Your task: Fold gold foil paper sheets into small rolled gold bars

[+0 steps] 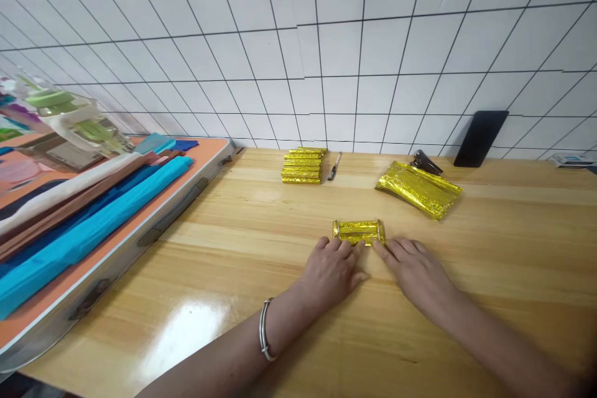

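A small gold foil piece (358, 231) lies flat on the wooden table (261, 249), its two short ends folded or edged with a pale strip. My left hand (332, 267) rests at its near edge, fingertips on the foil, fingers spread and a silver bangle on the wrist. At the foil's near right corner, my right hand (415, 264) lies with its fingers stretched out, touching the edge. Further back sits a stack of gold rolls (302, 166), with a pen (334, 166) beside it. A flat gold foil bundle (420, 189) lies to the right.
Behind the bundle is a black clip (425, 162). A black phone (480, 138) leans on the tiled wall (387, 50). At left, an orange-topped board (205, 155) holds rolled coloured sheets (97, 233), a cardboard box (68, 152) and a green-lidded bottle (79, 118).
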Demonstrator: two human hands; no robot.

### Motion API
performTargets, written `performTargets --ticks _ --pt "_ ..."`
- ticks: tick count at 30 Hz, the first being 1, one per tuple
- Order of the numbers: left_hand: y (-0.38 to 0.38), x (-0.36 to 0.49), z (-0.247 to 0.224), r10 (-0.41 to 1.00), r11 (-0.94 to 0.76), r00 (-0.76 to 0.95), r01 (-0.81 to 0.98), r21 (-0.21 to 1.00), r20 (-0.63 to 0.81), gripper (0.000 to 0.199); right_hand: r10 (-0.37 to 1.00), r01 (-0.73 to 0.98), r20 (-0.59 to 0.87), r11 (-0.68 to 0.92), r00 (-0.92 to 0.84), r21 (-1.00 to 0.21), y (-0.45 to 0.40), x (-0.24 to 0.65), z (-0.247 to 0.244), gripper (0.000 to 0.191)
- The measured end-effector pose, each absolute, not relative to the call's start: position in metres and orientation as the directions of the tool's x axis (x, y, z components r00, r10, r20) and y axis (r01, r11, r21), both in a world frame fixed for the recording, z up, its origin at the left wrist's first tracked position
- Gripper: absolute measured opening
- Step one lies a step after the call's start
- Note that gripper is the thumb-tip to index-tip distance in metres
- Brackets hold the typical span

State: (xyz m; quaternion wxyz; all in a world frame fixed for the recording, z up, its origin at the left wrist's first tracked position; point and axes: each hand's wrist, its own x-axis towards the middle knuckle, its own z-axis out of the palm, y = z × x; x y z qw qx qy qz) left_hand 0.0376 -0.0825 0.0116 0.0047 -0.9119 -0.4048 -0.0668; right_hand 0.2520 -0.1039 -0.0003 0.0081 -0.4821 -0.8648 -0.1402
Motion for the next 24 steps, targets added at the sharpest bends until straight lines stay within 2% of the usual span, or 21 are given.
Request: performTargets --ticks 4,9,16,20,24 --pt "-0.082 0.047 0.013 0.741 -0.669 0.663 0.743 0.027 0.112 0.056 0.846 0.838 0.129 0.471 -0.518 0.274 -0.103 0.238 0.002 0.049" --pt "-0.079 0.030 0.013 0.732 -0.680 0.675 0.732 0.043 0.095 0.049 0.855 0.849 0.122 0.464 -0.504 0.253 -0.101 0.245 0.001 0.049" --pt "-0.074 -0.005 -0.001 0.662 -0.750 0.730 0.638 0.178 0.173 0.042 0.834 0.849 0.157 0.519 -0.529 0.104 -0.098 0.277 -0.004 0.059" --pt "-0.065 -0.010 -0.009 0.653 -0.756 0.725 0.608 0.242 0.220 0.033 0.822 0.832 0.161 0.554 -0.547 0.001 -0.093 0.286 -0.007 0.052" --pt "-0.053 -0.009 -0.009 0.610 -0.792 0.762 0.577 0.200 0.219 0.031 0.808 0.819 0.200 0.572 -0.554 -0.043 -0.089 0.286 -0.004 0.041"
